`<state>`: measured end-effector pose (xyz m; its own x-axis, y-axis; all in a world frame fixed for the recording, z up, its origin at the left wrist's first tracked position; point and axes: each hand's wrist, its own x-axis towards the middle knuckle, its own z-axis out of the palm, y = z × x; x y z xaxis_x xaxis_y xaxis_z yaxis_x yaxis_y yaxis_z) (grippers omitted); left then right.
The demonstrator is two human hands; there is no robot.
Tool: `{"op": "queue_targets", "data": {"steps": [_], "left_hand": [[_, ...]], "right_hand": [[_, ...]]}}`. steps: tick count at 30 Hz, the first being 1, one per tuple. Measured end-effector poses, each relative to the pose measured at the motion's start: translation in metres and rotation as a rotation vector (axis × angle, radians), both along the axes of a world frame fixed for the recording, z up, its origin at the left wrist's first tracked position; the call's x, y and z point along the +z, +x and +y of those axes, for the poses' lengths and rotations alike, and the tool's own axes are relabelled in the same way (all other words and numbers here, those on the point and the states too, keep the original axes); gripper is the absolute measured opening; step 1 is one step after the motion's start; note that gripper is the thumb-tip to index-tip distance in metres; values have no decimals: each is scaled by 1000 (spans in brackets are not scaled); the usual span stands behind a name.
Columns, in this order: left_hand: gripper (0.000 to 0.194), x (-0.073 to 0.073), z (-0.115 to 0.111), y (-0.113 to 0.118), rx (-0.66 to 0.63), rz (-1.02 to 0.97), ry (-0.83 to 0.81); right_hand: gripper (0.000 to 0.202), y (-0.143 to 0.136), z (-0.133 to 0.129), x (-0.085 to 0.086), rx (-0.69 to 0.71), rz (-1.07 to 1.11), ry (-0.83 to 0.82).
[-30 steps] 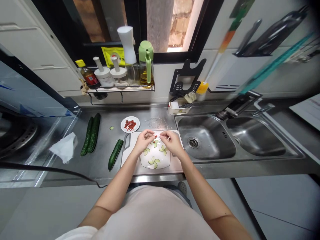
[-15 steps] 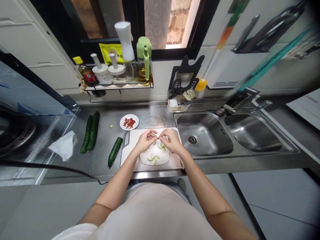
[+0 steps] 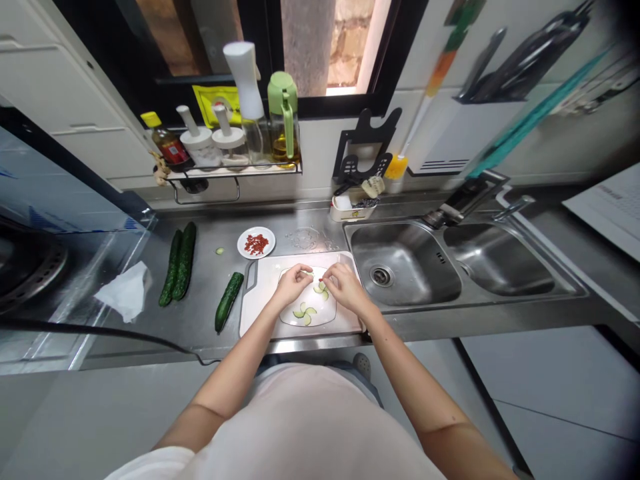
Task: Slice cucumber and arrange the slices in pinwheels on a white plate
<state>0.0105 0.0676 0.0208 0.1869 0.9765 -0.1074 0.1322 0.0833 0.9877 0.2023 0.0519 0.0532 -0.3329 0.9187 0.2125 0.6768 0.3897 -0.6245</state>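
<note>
Above the white square plate (image 3: 320, 313) on the cutting board (image 3: 260, 303), the right hand (image 3: 344, 285) pinches a small red piece (image 3: 321, 280) between thumb and fingertips. Just beside it, apart, the left hand (image 3: 294, 284) has its thumb and forefinger nearly closed; whether they grip anything, I cannot tell. Cucumber slices (image 3: 305, 313) lie fanned on the plate, below the hands.

White short-sleeved top, bare hands
</note>
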Motion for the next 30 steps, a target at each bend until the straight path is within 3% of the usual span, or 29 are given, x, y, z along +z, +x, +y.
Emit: {"op": "queue_targets", "data": {"steps": [4,12,19,30], "left_hand": [[19,-13,1,6,-3,150,-3],[12,-17,-2,21,-57,525,45],[10,-23,-4,34,-82,652,50],[15,-19,-2,43,-188,848,-23]], "right_hand": [[13,4,-1,-21,-28,-121,-17],[15,3,-5,-51,-68,-274,-22],[15,2,-5,-56,-79,-343,-21],[19,1,-5,-59,-61,-471,-28]]}}
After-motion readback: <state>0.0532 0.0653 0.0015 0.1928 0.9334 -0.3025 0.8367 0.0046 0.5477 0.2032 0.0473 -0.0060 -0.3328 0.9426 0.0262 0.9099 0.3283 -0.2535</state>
